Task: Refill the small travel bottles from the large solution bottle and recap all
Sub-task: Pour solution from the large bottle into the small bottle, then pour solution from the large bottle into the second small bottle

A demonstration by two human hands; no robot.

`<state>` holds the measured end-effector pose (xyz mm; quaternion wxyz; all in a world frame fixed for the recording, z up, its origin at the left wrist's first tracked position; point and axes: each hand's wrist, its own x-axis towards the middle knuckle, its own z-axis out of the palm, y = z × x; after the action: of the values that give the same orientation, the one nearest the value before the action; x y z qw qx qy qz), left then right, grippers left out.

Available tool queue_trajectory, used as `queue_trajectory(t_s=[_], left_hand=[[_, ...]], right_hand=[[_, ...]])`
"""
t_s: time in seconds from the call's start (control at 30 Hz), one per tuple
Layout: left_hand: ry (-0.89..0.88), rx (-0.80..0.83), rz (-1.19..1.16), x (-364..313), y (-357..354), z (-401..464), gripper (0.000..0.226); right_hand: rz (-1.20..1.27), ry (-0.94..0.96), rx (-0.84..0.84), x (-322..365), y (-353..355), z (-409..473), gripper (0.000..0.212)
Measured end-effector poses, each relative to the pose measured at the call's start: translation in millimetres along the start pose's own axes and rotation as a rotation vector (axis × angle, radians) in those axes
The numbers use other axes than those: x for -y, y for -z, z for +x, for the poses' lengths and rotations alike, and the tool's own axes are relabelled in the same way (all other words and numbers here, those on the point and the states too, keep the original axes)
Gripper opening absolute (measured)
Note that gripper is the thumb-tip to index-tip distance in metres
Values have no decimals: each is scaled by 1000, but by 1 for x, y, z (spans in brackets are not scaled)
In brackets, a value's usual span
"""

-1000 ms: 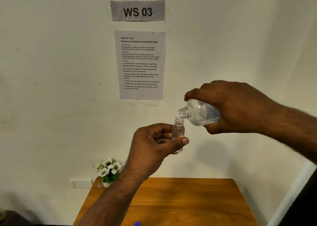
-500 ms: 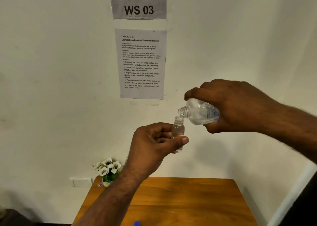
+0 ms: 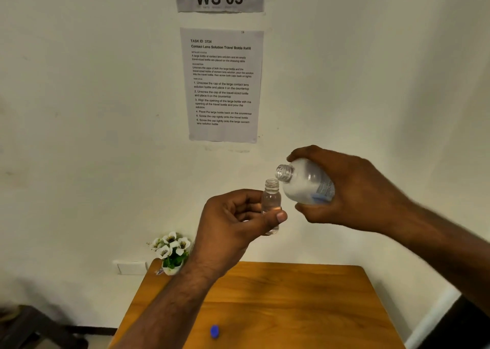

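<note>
My left hand [image 3: 233, 221] holds a small clear travel bottle [image 3: 271, 197] upright between thumb and fingers, high above the table; it is uncapped and holds clear liquid. My right hand [image 3: 355, 189] grips the large solution bottle [image 3: 305, 181] from above. That bottle lies tilted, its open neck pointing up and left, just above and right of the small bottle's mouth, not touching it. No liquid stream shows. A blue cap [image 3: 214, 331] lies on the wooden table [image 3: 291, 309] near its front edge.
A small pot of white flowers [image 3: 172, 250] stands at the table's far left corner by the wall. A task sheet [image 3: 222, 83] and a "WS 03" sign hang on the wall. A dark piece of furniture [image 3: 39, 327] sits low at the left.
The large bottle's neck has swung up and away from the small bottle's mouth, ending the pour position. The view has tilted down a little; my left hand holds steady.
</note>
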<state>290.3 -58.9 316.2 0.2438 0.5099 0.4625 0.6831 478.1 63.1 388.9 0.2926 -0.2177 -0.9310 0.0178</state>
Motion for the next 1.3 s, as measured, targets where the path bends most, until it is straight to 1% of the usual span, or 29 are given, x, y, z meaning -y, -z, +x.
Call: queue_trajectory(t_s=[0.13, 0.23, 0.33, 0.43, 0.57, 0.73, 0.87, 1.0, 1.13, 1.3], left_hand=[[37, 2, 1, 21, 14, -15, 28], [108, 17, 66, 47, 29, -33, 30], [215, 6, 72, 86, 48, -59, 31], [293, -15, 169, 132, 67, -88, 31], [451, -43, 210, 200, 86, -127, 34], [644, -53, 339, 277, 101, -180, 29], [819, -4, 395, 317, 108, -210, 35], [840, 123, 499, 336, 108, -220, 37], [865, 149, 487, 346, 108, -222, 38], [852, 210, 530, 352, 108, -220, 43]], right_hand=[[305, -91, -76, -2, -44, -25, 75], [480, -213, -84, -1, -80, -47, 77], [573, -324, -35, 0, -117, -73, 83], [620, -422, 18, 3, -148, -98, 81], [720, -562, 106, 8, -189, -129, 79], [777, -714, 121, 20, -229, -164, 81], [775, -802, 94, 25, -250, -184, 80], [737, -838, 66, 29, -259, -193, 77], [722, -855, 54, 34, -262, -201, 78], [690, -871, 39, 36, -258, -209, 80]])
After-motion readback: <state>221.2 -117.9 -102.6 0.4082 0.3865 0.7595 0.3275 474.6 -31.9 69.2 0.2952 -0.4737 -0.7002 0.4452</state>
